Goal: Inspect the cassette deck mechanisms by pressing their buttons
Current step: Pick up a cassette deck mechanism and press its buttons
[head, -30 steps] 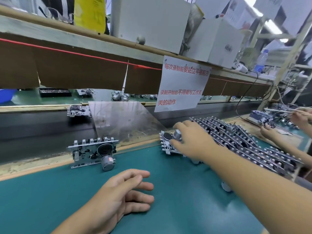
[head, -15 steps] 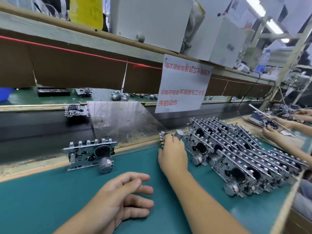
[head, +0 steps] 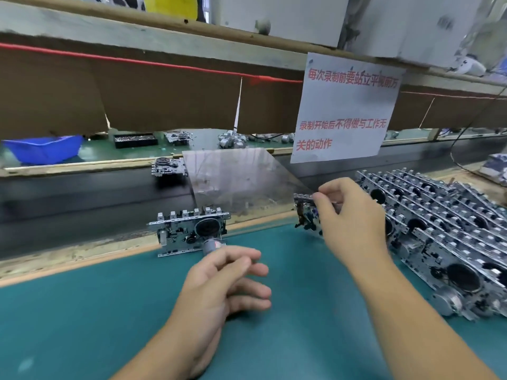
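Head view: right hand (head: 354, 215) pinches a cassette mechanism (head: 306, 212) beside the stack (head: 439, 234); left hand (head: 219, 286) relaxed, holding nothing. One-handed, it could slip or snag neighbours.

**Teal, silver and red at a workbench**

A plain teal-green mat (head: 109, 311) covers the bench. The cassette deck mechanisms (head: 189, 231) on it are silver-grey metal with black round parts. A white paper sign (head: 345, 108) carries red printed characters. Behind it runs brown cardboard (head: 164, 100) crossed by a thin red line (head: 137, 61). A bright blue bin (head: 44, 148) sits far left, a yellow sheet (head: 170, 6) up top.
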Demonstrator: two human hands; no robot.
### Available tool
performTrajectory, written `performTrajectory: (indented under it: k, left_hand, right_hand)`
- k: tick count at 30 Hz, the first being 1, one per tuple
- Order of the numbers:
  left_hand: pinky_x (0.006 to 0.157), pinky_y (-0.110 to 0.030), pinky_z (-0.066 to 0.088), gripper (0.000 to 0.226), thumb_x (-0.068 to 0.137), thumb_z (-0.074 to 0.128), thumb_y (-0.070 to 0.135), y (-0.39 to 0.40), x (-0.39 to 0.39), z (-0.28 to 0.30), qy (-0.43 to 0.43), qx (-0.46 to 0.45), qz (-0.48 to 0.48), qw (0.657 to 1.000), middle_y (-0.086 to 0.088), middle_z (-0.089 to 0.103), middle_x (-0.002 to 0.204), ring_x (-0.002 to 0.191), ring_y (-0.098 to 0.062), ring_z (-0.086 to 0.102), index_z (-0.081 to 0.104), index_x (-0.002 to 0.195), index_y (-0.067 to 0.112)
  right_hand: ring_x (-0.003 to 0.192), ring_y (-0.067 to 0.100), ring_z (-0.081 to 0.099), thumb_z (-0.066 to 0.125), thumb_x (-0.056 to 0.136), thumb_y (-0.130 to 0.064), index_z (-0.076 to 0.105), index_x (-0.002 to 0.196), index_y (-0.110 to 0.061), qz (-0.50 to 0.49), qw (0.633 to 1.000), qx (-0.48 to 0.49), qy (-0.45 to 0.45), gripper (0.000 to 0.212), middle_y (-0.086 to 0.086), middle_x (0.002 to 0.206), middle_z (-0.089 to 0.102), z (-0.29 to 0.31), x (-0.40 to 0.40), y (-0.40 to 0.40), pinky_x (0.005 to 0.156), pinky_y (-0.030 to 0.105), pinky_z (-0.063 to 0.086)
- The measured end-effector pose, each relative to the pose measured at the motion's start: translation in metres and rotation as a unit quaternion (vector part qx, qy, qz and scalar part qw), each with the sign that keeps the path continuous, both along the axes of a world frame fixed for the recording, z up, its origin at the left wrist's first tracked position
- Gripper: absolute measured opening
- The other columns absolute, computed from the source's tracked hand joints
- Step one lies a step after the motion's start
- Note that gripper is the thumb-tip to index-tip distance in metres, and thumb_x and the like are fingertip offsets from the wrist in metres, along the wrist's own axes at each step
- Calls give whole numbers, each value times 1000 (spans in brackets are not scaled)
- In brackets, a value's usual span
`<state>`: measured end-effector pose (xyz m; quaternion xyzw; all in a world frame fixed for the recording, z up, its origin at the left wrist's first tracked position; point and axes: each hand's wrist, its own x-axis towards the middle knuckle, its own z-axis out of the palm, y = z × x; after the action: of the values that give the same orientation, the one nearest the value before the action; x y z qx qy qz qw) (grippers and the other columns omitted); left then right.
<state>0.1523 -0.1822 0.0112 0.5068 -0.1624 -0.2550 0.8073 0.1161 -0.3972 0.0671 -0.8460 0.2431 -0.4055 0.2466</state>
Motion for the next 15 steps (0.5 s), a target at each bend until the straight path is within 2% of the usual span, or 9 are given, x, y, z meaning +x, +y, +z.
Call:
performTrajectory:
  k: [1,3,4,6,9,11,13,15]
  left_hand:
    - [62,-35,61,15,76,70,24,0,2,-1,-11,-9,35,999,-20,73,89,71,-30,71,79,83,15]
    - [69,-32,62,12,74,73,24,0,5,-2,-41,-17,81,996,-16,74,89,78,-28,73,79,82,18]
    - [75,-31,62,9,74,78,21,0,6,-4,-61,-11,98,993,-12,75,92,85,-27,74,78,83,20]
    - [88,-33,58,12,79,71,23,-1,6,-6,-96,10,123,988,-3,76,100,100,-23,73,78,89,25]
    - [98,-36,52,24,80,65,31,-1,5,-6,-99,25,128,987,4,76,109,112,-20,68,78,100,30]
    - [90,-33,55,25,80,64,34,-1,6,-5,-85,27,117,989,7,76,101,101,-17,71,78,101,32]
    - [76,-32,59,22,81,66,34,-1,7,-4,-73,30,110,991,5,71,85,79,-17,69,79,98,29]
    - [63,-32,58,7,85,76,22,-1,6,-1,-63,34,102,992,3,69,77,63,-19,65,79,91,22]
  right_hand:
    - [82,-9,59,65,93,-33,64,94,-31,9,1000,18,-20,2,-20,79,65,3,-5,0,67,5,37]
    - [83,-14,57,67,91,-37,64,96,-34,50,997,39,-31,6,-22,81,66,8,-14,1,69,3,38]
    - [84,-9,60,67,91,-38,64,98,-35,89,995,47,-24,8,-25,86,67,10,-16,3,73,9,42]
    - [85,3,65,68,90,-38,65,102,-38,176,983,52,5,12,-23,90,69,13,-19,11,81,28,52]
    - [85,9,68,71,90,-36,67,104,-39,272,960,54,20,15,-14,89,71,11,-19,24,83,37,55]
    - [83,17,68,70,86,-36,68,105,-38,320,943,89,8,19,-7,86,71,10,-19,29,82,41,56]
    - [82,27,67,70,85,-34,68,107,-38,352,929,117,6,23,-1,84,72,10,-20,30,81,46,55]
    - [83,33,66,69,86,-33,68,108,-37,359,925,123,18,22,1,84,73,10,-20,30,80,46,53]
